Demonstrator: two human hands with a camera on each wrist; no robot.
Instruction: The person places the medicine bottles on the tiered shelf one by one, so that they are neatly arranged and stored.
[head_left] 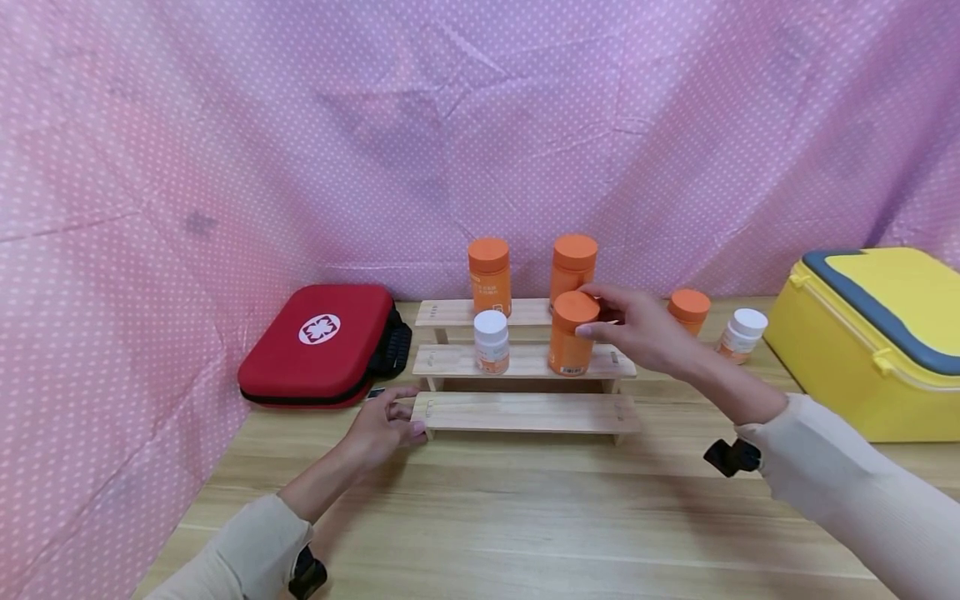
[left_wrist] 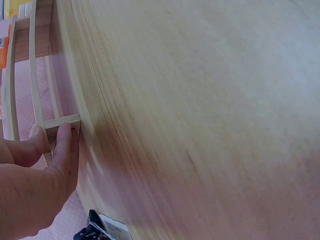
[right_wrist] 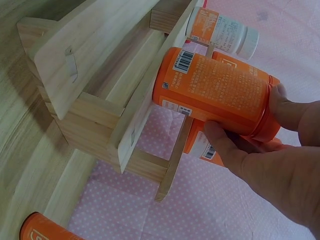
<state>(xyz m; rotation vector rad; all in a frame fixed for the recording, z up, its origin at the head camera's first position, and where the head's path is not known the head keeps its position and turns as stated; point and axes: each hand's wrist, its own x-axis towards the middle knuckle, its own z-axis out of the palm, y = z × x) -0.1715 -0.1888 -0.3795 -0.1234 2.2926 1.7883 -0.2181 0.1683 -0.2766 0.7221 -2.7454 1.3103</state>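
Observation:
My right hand [head_left: 645, 329] grips an orange pill bottle [head_left: 573, 337] near its orange cap, thumb on one side and fingers on the other. The bottle stands at the right part of the middle step of a wooden stepped rack [head_left: 525, 408]. In the right wrist view, its barcode label [right_wrist: 184, 61] faces the camera. A white pill bottle [head_left: 491, 343] stands left of it on the same step. Two orange bottles, one on the left [head_left: 490, 279] and one on the right [head_left: 574, 265], stand on the top step. My left hand [head_left: 382, 425] holds the left end of the lowest step.
A red first-aid case [head_left: 318, 342] lies left of the rack. Right of it stand another orange bottle [head_left: 688, 310] and a small white bottle [head_left: 741, 335]. A yellow box [head_left: 862, 350] with a grey-edged lid is at the far right. A pink dotted cloth [head_left: 480, 125] hangs behind.

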